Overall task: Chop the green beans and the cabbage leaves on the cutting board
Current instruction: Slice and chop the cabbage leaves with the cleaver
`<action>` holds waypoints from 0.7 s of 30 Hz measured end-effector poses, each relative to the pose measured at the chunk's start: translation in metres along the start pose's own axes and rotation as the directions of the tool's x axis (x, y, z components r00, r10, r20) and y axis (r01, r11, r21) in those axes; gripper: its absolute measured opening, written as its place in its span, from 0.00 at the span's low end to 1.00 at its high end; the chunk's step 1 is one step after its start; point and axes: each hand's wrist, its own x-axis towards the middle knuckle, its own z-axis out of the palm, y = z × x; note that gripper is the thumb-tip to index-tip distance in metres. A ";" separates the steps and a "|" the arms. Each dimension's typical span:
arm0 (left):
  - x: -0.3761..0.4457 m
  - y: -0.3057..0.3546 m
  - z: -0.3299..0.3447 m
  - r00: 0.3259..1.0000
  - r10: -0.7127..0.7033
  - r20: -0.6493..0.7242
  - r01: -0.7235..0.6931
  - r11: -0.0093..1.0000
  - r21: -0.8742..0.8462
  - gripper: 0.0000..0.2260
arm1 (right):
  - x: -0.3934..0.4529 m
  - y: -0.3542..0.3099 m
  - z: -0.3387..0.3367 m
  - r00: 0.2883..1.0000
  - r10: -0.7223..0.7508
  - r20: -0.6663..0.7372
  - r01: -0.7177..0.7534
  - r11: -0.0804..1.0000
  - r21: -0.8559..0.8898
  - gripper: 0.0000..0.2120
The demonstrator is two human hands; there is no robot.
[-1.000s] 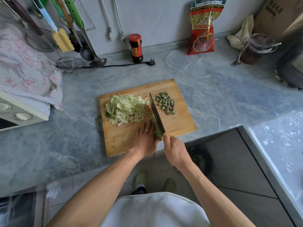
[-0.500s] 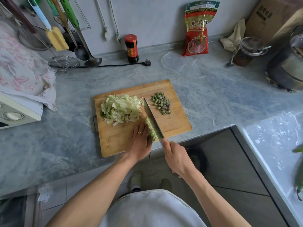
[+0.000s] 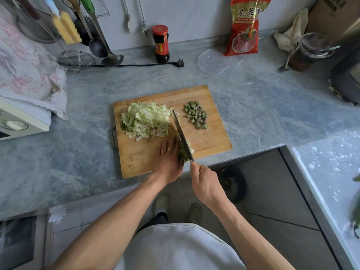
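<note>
Wooden cutting board (image 3: 212, 141), knife (image 3: 182, 134), cabbage leaves (image 3: 146, 118)

Bare countertop (image 3: 253, 106) right of cutting board (image 3: 210, 141)

The knife (image 3: 182, 136) has cut further into the cabbage leaf (image 3: 184, 151), its uncut part shorter.

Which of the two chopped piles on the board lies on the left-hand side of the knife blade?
The pale chopped cabbage, on the blade's left; the green bean pieces lie apart on its right.
</note>
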 end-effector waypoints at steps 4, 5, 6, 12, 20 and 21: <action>-0.001 0.000 0.001 1.000 -0.001 0.016 0.001 1.000 0.010 0.31 | 0.008 -0.002 -0.001 1.000 -0.010 0.005 0.010 1.000 -0.019 0.20; -0.001 -0.001 0.001 1.000 0.002 0.013 -0.003 1.000 0.019 0.32 | 0.006 -0.001 -0.001 1.000 -0.007 0.000 0.007 1.000 -0.015 0.20; -0.001 -0.002 0.001 1.000 0.001 0.018 -0.002 1.000 0.021 0.32 | 0.003 0.002 -0.001 1.000 0.000 -0.002 0.000 1.000 -0.010 0.19; 0.000 0.002 0.000 0.999 -0.023 0.047 0.023 1.000 0.006 0.30 | 0.012 -0.013 -0.005 1.000 0.006 -0.016 -0.006 1.000 -0.019 0.24; 0.001 0.002 -0.007 0.998 -0.036 0.050 0.034 0.999 0.038 0.30 | 0.006 -0.003 -0.015 0.997 0.069 -0.025 -0.065 0.990 0.123 0.28; 0.001 0.001 -0.006 0.999 -0.027 0.041 0.026 0.999 0.040 0.30 | 0.004 -0.002 -0.017 0.997 0.063 -0.041 -0.058 0.991 0.120 0.27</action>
